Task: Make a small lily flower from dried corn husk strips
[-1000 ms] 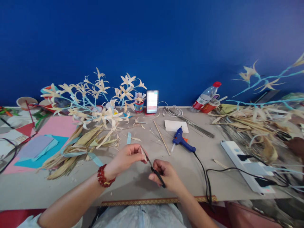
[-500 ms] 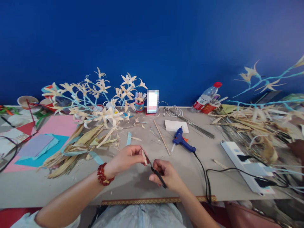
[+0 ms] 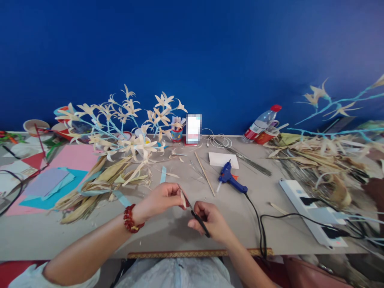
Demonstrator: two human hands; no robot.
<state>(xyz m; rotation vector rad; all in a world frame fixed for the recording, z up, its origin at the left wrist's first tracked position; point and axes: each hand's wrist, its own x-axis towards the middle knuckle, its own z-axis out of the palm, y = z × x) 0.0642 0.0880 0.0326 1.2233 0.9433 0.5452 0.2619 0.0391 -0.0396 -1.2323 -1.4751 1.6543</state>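
Observation:
Over the middle of the table near its front edge, my left hand (image 3: 168, 196) is closed in a pinch on a small cream piece of corn husk (image 3: 183, 199). My right hand (image 3: 208, 220) grips black-handled scissors (image 3: 199, 221), whose blades point up and left and lie against the husk piece at my left fingertips. Whether the blades are closed on it I cannot make out. Left of my hands lies a bundle of dried husks (image 3: 102, 188). Beyond it stand cream husk flowers (image 3: 144, 148) on pale blue stems.
A blue glue gun (image 3: 229, 176) rests on a white card (image 3: 217, 159), its cord running to a power strip (image 3: 309, 216) at the right. A thin stick (image 3: 205, 174), a bottle (image 3: 259, 126) and coloured paper (image 3: 75, 160) lie around. Another person's hand (image 3: 373, 190) is at the right edge.
My hands and the scissors hold almost the same pose. The whole view has shifted very slightly; the other person's hand at the right edge has moved a little.

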